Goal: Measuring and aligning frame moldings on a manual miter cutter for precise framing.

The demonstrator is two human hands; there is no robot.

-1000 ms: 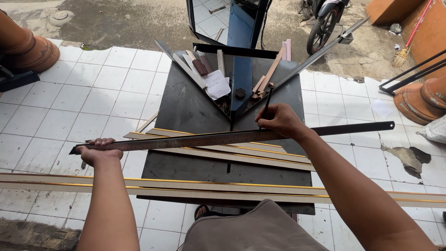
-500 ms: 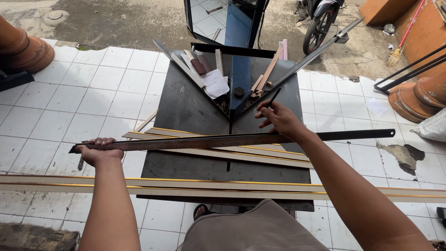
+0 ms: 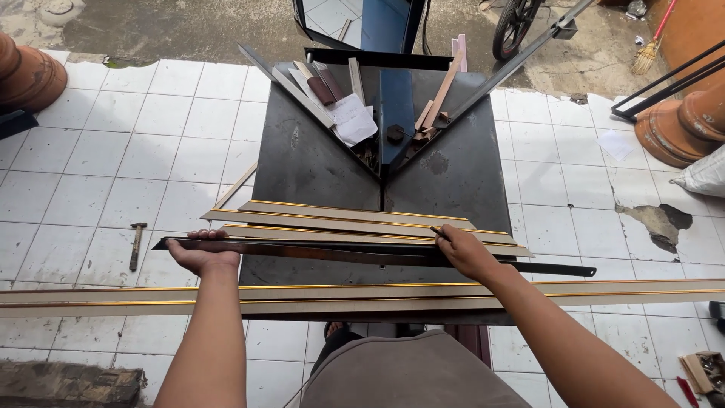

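Meanwhile, at frame centre:
Left hand (image 3: 202, 257): curled under the left end of a long dark metal strip (image 3: 362, 253).
Right hand (image 3: 467, 253): pinching a pencil (image 3: 440, 233) on that strip.
Strip: across gold-edged mouldings (image 3: 340, 221) on the dark table (image 3: 302, 159).
Risk: strip may slide, skewing the mark.
Containers: none visible.

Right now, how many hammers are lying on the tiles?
1: a small hammer lies on the white floor tiles, beyond the left hand. Others may be hidden behind the metal table.
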